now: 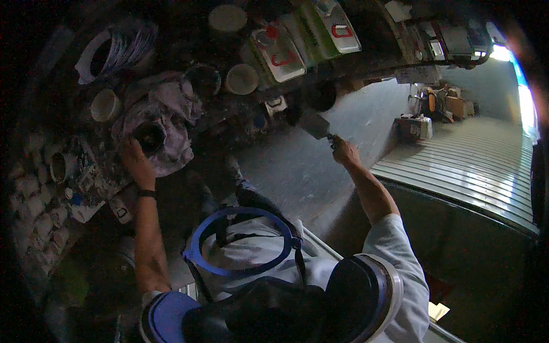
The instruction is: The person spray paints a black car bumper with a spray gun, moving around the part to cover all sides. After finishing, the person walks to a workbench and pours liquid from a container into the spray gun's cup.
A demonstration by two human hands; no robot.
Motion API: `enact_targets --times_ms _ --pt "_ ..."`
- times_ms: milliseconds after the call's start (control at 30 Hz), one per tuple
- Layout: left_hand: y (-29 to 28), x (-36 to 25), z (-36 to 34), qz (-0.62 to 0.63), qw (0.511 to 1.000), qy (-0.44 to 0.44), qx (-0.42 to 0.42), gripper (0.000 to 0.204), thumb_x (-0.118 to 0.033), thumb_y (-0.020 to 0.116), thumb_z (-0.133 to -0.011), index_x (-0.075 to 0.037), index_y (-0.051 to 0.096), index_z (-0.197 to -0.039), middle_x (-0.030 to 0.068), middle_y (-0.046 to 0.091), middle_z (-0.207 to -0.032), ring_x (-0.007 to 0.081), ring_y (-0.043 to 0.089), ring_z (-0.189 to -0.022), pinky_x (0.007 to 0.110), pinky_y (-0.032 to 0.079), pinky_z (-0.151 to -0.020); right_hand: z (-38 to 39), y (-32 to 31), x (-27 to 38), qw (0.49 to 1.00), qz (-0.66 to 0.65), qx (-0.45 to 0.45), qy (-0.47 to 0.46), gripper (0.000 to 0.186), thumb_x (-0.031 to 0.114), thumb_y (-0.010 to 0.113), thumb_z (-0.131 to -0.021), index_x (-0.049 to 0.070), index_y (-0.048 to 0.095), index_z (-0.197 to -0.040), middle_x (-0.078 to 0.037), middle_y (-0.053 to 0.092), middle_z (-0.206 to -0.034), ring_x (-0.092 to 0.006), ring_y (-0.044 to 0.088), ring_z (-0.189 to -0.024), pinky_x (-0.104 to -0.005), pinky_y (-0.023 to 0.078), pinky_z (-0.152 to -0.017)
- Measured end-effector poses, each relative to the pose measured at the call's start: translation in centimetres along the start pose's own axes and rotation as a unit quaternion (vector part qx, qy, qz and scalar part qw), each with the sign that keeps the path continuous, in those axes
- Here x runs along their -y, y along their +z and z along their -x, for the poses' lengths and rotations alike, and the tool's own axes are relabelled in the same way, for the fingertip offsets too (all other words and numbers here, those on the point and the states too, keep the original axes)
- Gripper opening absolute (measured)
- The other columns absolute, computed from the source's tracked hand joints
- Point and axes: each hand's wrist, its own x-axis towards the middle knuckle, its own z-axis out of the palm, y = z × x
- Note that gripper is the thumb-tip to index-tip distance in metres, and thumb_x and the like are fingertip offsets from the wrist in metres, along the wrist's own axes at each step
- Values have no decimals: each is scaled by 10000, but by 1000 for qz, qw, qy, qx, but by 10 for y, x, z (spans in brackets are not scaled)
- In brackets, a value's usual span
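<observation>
My left hand is at the edge of a dark round can, its fingers curled along the near left side. The can sits in a crumpled pale pinkish rag on the dark bench. My right hand is held out to the right, well apart from the left, closed around the metal handle of what looks like a paint spray gun with a grey cup. The gun's far end fades into shadow. The can's inside is too dark to make out.
Pale tubs and a bundle of whitish rings stand on the bench. White-and-green containers with red handles are at the back. Below me hang a blue ring-shaped frame and straps. Boxes lie near a ribbed light panel.
</observation>
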Motion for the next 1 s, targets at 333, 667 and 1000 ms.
enact_targets --times_ms 333,667,1000 --pt "-23 14 67 -126 988 85 -35 646 -442 362 -1073 12 325 -1532 247 311 -1583 414 315 -1446 536 221 -1189 -9 -65 18 975 206 -28 -79 460 144 534 -929 154 493 -1387 -165 698 -1147 -371 691 -1032 -499 548 -844" --pt "-61 91 178 -271 953 132 -37 574 -330 464 -1054 -33 344 -1529 256 357 -1550 419 324 -1442 539 276 -1167 -2 -121 46 903 421 -45 -76 797 237 632 -927 55 224 -1586 -125 726 -1025 -286 725 -829 -415 581 -661" --pt "-96 228 252 -242 926 -220 189 599 -349 503 -1031 -40 356 -1523 245 390 -1530 410 365 -1413 512 309 -1149 20 -153 68 872 464 -112 -108 682 239 598 -945 93 329 -1554 -102 731 -1007 -258 724 -817 -425 572 -631"
